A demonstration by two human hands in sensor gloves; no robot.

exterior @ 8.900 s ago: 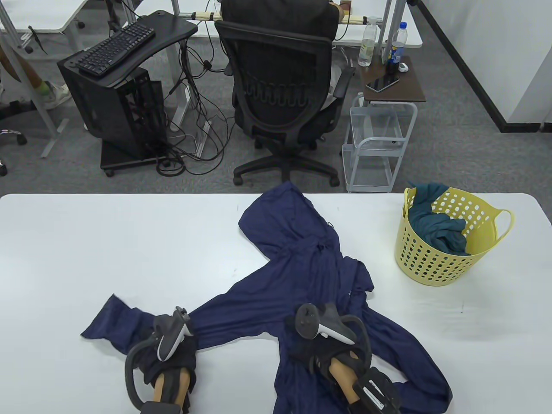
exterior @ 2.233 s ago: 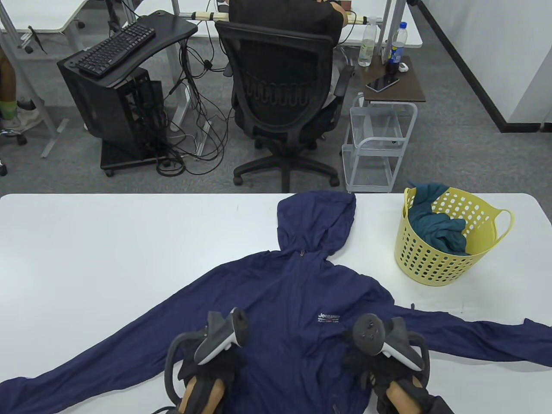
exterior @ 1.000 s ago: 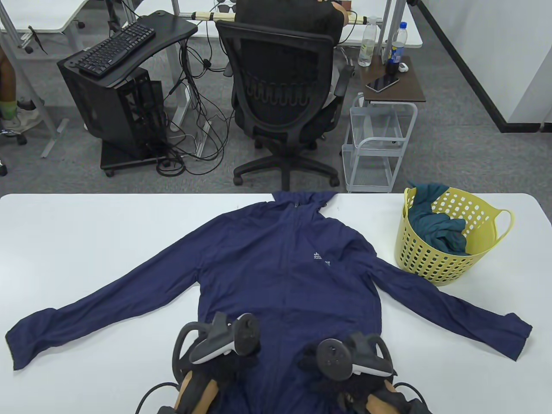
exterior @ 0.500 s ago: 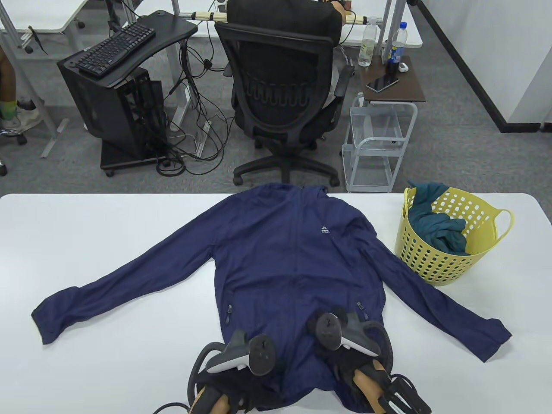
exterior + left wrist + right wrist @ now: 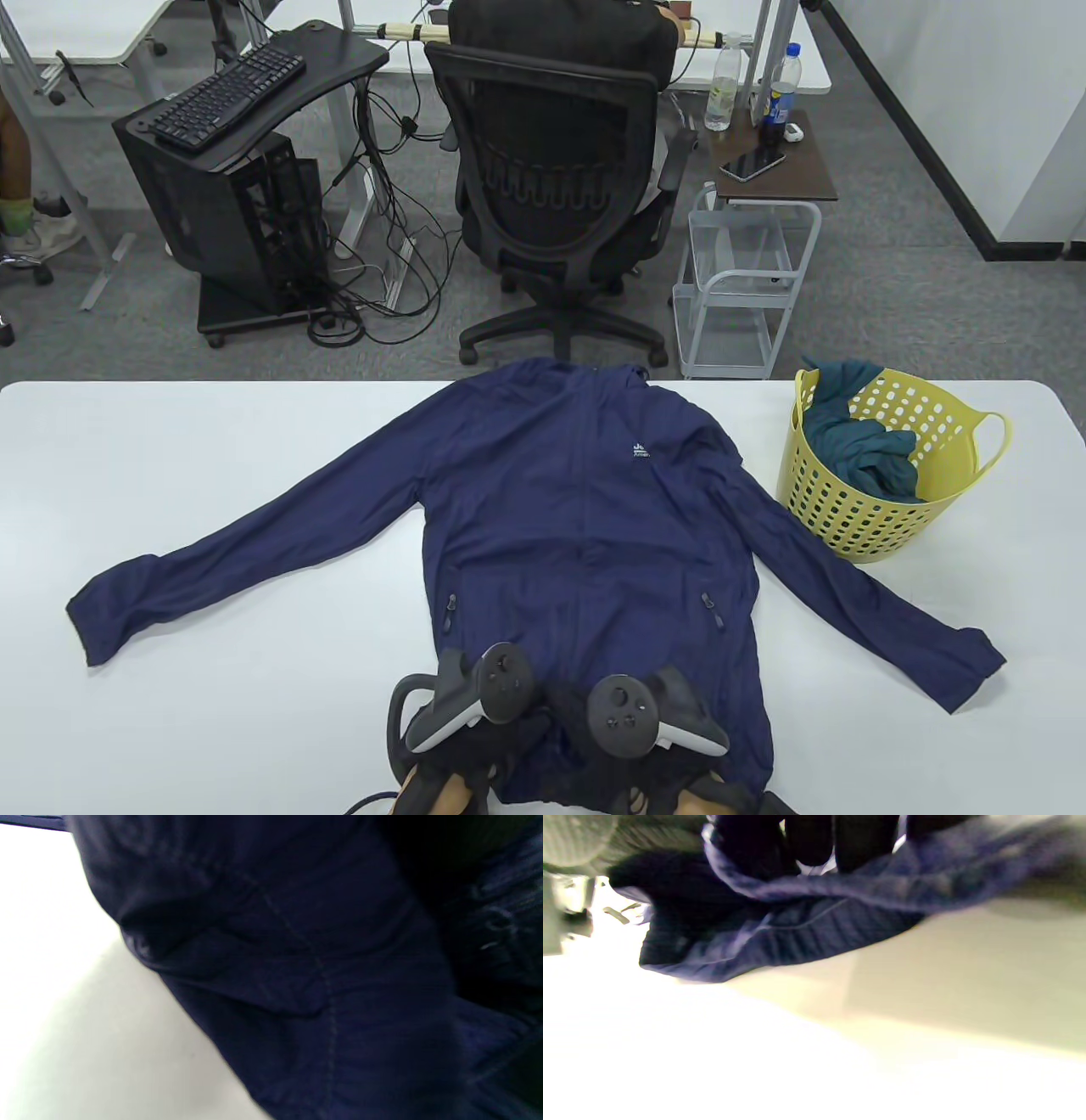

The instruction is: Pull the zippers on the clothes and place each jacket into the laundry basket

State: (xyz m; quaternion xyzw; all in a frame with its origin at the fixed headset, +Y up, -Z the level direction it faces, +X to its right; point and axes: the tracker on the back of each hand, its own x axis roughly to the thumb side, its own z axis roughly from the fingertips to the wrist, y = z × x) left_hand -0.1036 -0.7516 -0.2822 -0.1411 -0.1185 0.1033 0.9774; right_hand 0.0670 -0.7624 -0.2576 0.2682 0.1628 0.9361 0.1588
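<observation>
A navy jacket lies front-up and spread flat on the white table, sleeves out to both sides, its hood hanging over the far edge. The front zipper line runs up its middle. Both hands sit close together at the middle of the bottom hem. My left hand holds the hem, and in the left wrist view bunched navy jacket cloth fills the frame. My right hand grips the hem too: its gloved fingers curl over the folded jacket edge.
A yellow perforated laundry basket stands at the table's right, holding a teal garment. Past the far edge are an office chair with a seated person and a small wire cart.
The jumbled jacket has been shaken out flat and slid away until its hood dropped over the far edge. In the last half second both hands moved inward along the hem to its middle.
</observation>
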